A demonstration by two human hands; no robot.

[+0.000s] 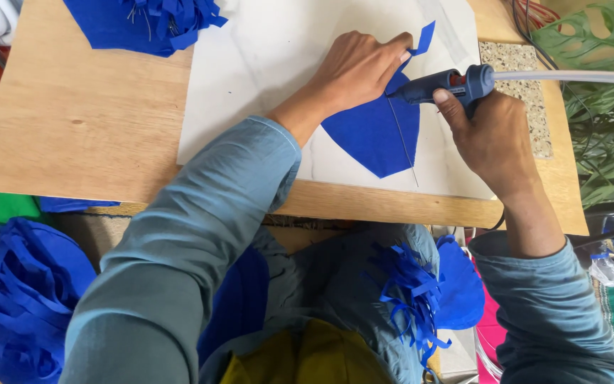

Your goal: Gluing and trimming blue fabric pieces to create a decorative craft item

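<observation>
My left hand (358,69) presses down on a blue leaf-shaped paper piece (378,135) and pinches a small blue paper strip (424,38) at its top. A thin wire (403,142) runs down the middle of the blue piece. My right hand (493,136) grips a blue glue gun (449,84), its nozzle touching the blue piece just below my left fingers. A clear glue stick (570,75) sticks out of the gun's back to the right. The blue piece lies on a white sheet (264,64) on a wooden board (79,114).
A pile of blue fringed paper pieces (151,21) lies at the board's far edge. More blue fringed pieces rest on my lap (413,284) and at the lower left (15,299). Green leaves (605,107) and cables (534,14) are at the right.
</observation>
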